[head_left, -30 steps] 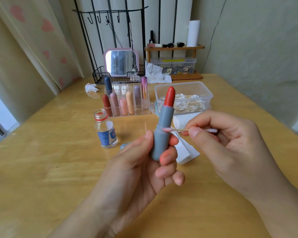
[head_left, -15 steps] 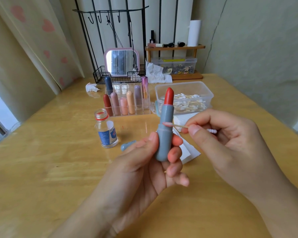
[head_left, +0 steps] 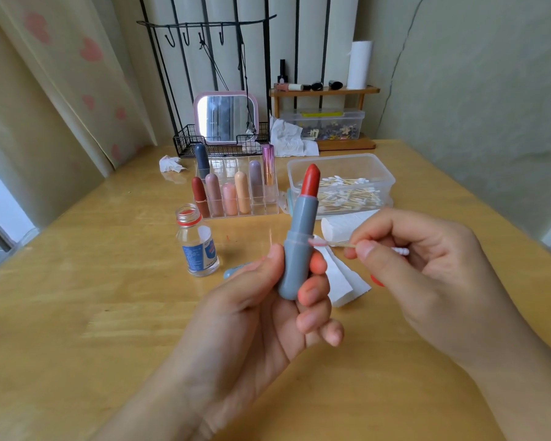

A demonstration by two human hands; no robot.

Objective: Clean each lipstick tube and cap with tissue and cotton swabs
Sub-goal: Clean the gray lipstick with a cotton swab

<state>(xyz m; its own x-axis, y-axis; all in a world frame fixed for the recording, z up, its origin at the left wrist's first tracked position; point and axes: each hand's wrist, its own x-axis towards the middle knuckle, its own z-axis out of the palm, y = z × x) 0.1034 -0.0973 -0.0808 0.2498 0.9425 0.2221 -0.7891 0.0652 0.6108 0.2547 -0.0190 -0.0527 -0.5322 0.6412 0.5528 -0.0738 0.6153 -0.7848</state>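
Head view: my left hand (head_left: 268, 300) grips the tube (head_left: 299, 246) upright, so its groove faces the swab (head_left: 330, 243). My right hand (head_left: 427, 259), at 3 o'clock, pinches the swab stick, its pink tip touching the groove (the cap (head_left: 236, 270) lies at 9 o'clock, behind).

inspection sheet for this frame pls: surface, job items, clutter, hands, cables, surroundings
Surface: yellow wooden table, small red smear near the bottle.
Job's things: grey lipstick tube with red bullet extended, upright; pink-stained cotton swab tip at its collar; folded white tissue; clear plastic tub of swabs; clear acrylic organiser of capped lipsticks.
Clutter: open glass bottle with blue label; crumpled tissue.
Hands: left hand grips the tube; right hand pinches the swab.
Cables: dark cord on black hook rack.
Surroundings: pink-framed mirror, wooden shelf, heart-print curtain.
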